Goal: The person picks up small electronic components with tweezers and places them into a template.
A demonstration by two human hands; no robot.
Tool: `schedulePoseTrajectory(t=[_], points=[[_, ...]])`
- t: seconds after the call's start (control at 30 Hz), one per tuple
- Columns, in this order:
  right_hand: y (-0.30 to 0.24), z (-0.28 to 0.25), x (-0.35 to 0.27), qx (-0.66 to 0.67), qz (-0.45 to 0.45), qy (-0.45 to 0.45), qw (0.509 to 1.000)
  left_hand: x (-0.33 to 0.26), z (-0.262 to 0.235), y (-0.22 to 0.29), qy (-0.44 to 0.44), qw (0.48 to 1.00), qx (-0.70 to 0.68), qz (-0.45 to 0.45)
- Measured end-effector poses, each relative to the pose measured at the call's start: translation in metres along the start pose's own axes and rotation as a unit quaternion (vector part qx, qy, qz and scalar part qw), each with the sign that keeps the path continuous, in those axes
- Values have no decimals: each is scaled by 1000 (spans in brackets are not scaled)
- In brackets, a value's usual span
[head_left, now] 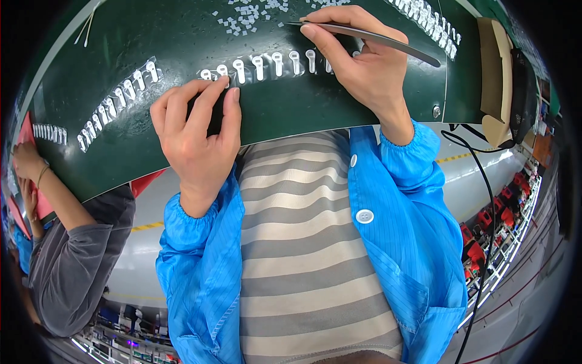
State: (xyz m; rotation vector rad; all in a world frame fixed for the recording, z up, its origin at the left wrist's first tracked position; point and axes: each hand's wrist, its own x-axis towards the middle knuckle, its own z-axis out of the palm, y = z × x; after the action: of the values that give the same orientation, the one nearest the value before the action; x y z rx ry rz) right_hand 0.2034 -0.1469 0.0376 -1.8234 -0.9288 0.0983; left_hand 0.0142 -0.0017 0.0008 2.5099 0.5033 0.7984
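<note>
Keyhole-shaped white pieces (267, 64) lie in a row on a clear strip near the green table's (303, 109) near edge. The left hand (197, 130) presses curled fingertips on the strip's left end, grasping nothing; the right hand (361, 60) pinches dark tweezers (376, 39) over its right end. Working well probably means holding the strip flat and lowering the tips squarely.
</note>
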Motion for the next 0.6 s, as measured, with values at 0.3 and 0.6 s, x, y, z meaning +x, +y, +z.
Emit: schedulePoseTrajectory(t=[0.3, 0.6], points=[[-1, -2, -1, -18, 1, -12, 1000, -3, -16, 1, 7, 997, -38, -65], [30, -1, -6, 32, -54, -47, 997, -4, -18, -8, 6, 996, -46, -78]])
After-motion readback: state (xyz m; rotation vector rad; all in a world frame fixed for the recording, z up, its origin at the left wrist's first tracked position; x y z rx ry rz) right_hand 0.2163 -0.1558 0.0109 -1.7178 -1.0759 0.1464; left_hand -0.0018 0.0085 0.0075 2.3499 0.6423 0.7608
